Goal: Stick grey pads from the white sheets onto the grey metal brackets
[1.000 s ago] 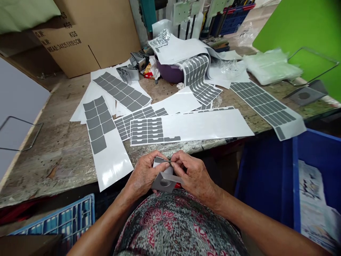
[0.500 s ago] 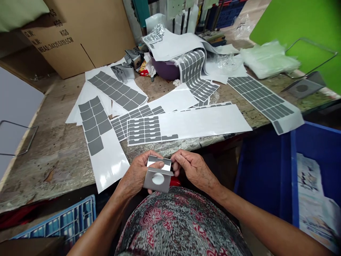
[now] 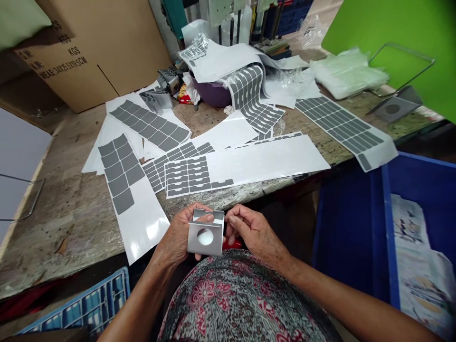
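Observation:
My left hand grips a grey bent-metal bracket by its left side, with the thumb resting inside the fold. The bracket has a round hole in its front face and a bright inner surface. Close by its right edge, my right hand is closed, thumb against curled fingers; whatever is between them is hidden. On the bench beyond lie a sheet of grey die-cut stickers, mostly peeled to white backing, and a sheet of larger grey squares to the left.
A purple bowl under more sheets, several metal brackets and a cardboard box stand at the back. Clear plastic bags and another bracket lie right. Blue bins and a blue crate flank me below.
The bracket has turned slightly, so its holed face sits squarer to me. My right fingers have shifted a little lower beside its edge. The whole view has swung slightly.

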A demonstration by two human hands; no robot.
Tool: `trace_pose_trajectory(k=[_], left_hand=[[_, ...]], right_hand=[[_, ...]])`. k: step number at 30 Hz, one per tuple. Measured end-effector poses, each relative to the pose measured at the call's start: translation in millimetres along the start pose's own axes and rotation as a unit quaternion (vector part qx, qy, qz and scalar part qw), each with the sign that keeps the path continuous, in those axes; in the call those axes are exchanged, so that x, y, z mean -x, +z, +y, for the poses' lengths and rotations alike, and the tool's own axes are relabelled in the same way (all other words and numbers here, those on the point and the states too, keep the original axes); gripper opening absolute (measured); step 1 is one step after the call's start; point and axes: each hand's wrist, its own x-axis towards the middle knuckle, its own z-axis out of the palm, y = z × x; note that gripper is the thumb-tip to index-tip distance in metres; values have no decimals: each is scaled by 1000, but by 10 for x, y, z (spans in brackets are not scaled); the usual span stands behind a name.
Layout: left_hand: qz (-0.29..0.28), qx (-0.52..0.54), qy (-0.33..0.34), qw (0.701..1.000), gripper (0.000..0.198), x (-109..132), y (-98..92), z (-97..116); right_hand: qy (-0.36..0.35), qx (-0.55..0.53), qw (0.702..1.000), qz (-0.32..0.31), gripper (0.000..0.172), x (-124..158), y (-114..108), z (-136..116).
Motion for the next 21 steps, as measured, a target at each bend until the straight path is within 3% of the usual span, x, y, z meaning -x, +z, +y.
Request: trace_pose_trajectory(k=[5,15,21], left_hand=[[3,11,4,1000,49,-18,6,-16],[73,-62,87,992,38,11,156,-143],[90,-78,134,984,29,16,227,-205]], right_hand=[[-9,-16,999,41,14,4,37,-20],[-119,123,969,178,9,-40,123,53],[-209,199,939,186,11,-55,118,131]])
